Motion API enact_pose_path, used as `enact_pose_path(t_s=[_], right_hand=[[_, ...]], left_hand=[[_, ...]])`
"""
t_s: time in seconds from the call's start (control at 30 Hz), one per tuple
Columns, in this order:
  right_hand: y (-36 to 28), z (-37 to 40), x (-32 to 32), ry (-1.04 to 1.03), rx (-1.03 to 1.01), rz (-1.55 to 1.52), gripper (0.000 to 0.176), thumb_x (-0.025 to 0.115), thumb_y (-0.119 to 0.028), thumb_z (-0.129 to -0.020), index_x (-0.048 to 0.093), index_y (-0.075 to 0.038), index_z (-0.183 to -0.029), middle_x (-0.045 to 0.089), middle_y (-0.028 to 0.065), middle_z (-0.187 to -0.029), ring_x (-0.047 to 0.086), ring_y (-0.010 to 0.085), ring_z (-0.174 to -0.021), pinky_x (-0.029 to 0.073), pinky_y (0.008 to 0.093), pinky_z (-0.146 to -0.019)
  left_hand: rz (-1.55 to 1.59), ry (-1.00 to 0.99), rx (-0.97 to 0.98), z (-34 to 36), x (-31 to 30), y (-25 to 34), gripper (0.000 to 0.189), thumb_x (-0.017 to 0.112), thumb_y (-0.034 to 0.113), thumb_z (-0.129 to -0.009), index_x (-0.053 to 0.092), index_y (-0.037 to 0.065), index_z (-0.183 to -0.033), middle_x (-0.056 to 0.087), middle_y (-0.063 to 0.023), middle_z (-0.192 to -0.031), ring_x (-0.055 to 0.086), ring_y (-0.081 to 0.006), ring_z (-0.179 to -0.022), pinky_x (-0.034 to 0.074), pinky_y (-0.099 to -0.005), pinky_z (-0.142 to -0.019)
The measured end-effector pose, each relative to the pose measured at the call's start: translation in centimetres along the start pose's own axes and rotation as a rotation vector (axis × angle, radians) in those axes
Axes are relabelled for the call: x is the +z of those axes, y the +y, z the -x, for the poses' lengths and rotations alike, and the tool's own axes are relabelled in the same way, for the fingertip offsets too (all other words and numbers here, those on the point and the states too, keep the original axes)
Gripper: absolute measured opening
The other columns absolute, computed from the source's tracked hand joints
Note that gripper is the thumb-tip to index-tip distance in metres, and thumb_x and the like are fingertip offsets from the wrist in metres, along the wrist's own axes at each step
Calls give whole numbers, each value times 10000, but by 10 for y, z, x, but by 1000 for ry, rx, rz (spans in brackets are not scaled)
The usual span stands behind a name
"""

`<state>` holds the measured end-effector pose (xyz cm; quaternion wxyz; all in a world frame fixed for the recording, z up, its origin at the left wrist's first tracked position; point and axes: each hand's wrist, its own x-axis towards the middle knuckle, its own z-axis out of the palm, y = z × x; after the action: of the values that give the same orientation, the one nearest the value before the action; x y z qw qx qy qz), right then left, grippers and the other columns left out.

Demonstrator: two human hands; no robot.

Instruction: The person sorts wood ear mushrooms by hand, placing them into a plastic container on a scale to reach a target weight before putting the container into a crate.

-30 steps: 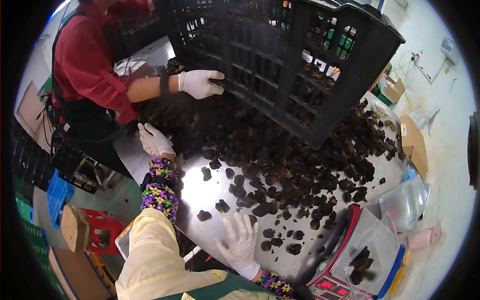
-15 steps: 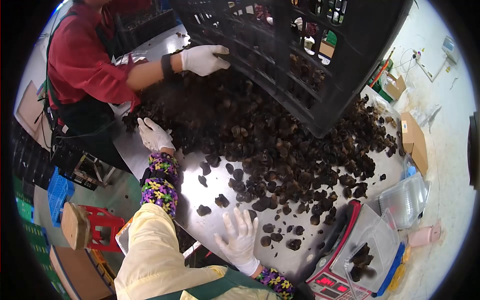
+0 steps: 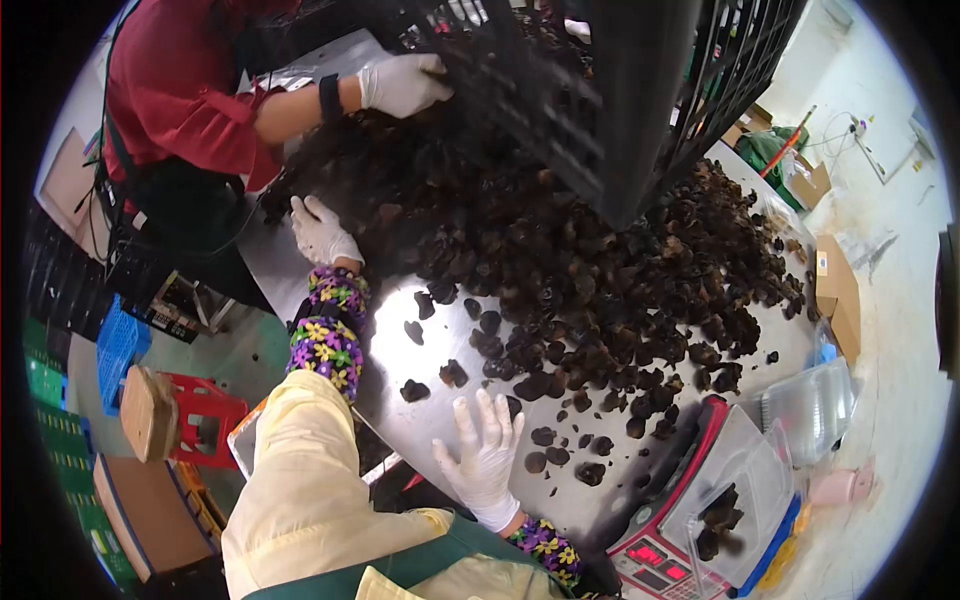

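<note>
My left hand (image 3: pixel 326 234), in a white glove, is at the left edge of a big heap of dark brown pieces that look like wood ear mushrooms (image 3: pixel 580 290). Its fingers are apart and nothing shows in them. My right hand (image 3: pixel 484 462), gloved too, is spread at the near edge of the steel table (image 3: pixel 405 440), close to a few loose pieces. A black slatted crate (image 3: pixel 640 130) is tipped over the heap, blurred by motion. A co-worker's gloved hand (image 3: pixel 403 86) is against the crate's left side.
A red scale (image 3: pixel 655 560) with lit digits stands at the near right, a clear plastic container (image 3: pixel 760 510) with dark pieces on top. Clear lids (image 3: pixel 810 410) and a cardboard box (image 3: pixel 836 295) lie along the right edge. A red stool (image 3: pixel 210 415) stands at the left.
The crate has swung and tilted over the heap, its low corner now higher in view. The co-worker's hand has risen slightly with it. My hands keep nearly the same pose.
</note>
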<state>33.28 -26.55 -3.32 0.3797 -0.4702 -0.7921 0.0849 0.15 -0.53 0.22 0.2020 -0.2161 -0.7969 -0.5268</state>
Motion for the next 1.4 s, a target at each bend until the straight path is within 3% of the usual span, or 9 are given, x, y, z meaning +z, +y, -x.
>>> enact_pose_path(t_s=[0.37, 0.6, 0.73, 0.83, 0.97, 1.2, 1.3, 1.37, 1.4], right_hand=[[3, 0, -1, 27, -19, 9, 768, 764, -288, -797, 446, -177, -1487, 398, 163, -1520, 325, 395, -1435, 199, 643, -1166], [-11, 22, -12, 72, -93, 186, 631, 713, -329, -846, 519, -262, -1442, 428, 124, -1497, 337, 351, -1439, 157, 620, -1199], [-8, 52, -35, 114, -40, 263, 618, 695, -356, -874, 512, -236, -1452, 426, 129, -1499, 325, 363, -1447, 163, 584, -1211], [-5, 77, -62, 65, 93, 309, 531, 627, -362, -931, 525, -269, -1444, 422, 114, -1494, 323, 330, -1444, 166, 578, -1213], [2, 105, -78, 78, 179, 350, 575, 647, -359, -913, 514, -237, -1459, 404, 122, -1523, 310, 337, -1453, 185, 572, -1206], [9, 116, -75, 91, 259, 366, 655, 693, -327, -861, 495, -227, -1477, 410, 111, -1522, 300, 330, -1464, 197, 574, -1200], [6, 115, -75, 106, 284, 364, 661, 698, -295, -851, 496, -224, -1476, 429, 112, -1508, 333, 333, -1448, 214, 574, -1194], [8, 114, -75, 114, 273, 329, 658, 698, -271, -846, 502, -218, -1472, 444, 117, -1492, 364, 340, -1428, 237, 577, -1184], [8, 114, -75, 122, 278, 333, 658, 698, -271, -846, 502, -218, -1472, 444, 117, -1492, 364, 340, -1428, 237, 577, -1184]], left_hand=[[65, -64, 22, 2, -4, -12, 544, 379, 405, -1050, 562, 3, -1368, 585, -305, -1319, 542, -458, -1232, 428, -491, -1047], [190, -115, -20, 1, -40, -9, 495, 409, 364, -1040, 615, 5, -1312, 593, -290, -1320, 533, -458, -1246, 414, -477, -1076], [325, -220, 311, 36, -91, 8, 377, 546, 224, -1000, 630, 10, -1299, 614, -238, -1322, 550, -400, -1254, 396, -443, -1094], [565, -548, 496, 83, -134, 20, 380, 635, 151, -938, 635, 19, -1294, 622, -204, -1314, 548, -354, -1269, 413, -431, -1095], [402, -1059, 794, 144, -160, 34, 527, 701, 206, -898, 581, 130, -1406, 515, -190, -1471, 464, -350, -1380, 376, -438, -1142], [250, -1142, 1096, 213, -143, 107, 856, 777, 437, -818, 378, 279, -1559, 335, -258, -1578, 347, -448, -1441, 324, -491, -1167], [330, -978, 1096, 231, -121, 119, 673, 770, 396, -823, 546, 264, -1444, 535, -191, -1428, 458, -397, -1358, 357, -484, -1131], [200, -1166, 1104, 238, -99, 125, 369, 752, 316, -833, 715, 231, -1190, 684, -70, -1143, 575, -321, -1173, 406, -474, -1052], [322, -952, 1153, 240, -103, 126, 145, 736, 248, -832, 754, 207, -970, 686, 4, -916, 606, -267, -1006, 435, -447, -974]])
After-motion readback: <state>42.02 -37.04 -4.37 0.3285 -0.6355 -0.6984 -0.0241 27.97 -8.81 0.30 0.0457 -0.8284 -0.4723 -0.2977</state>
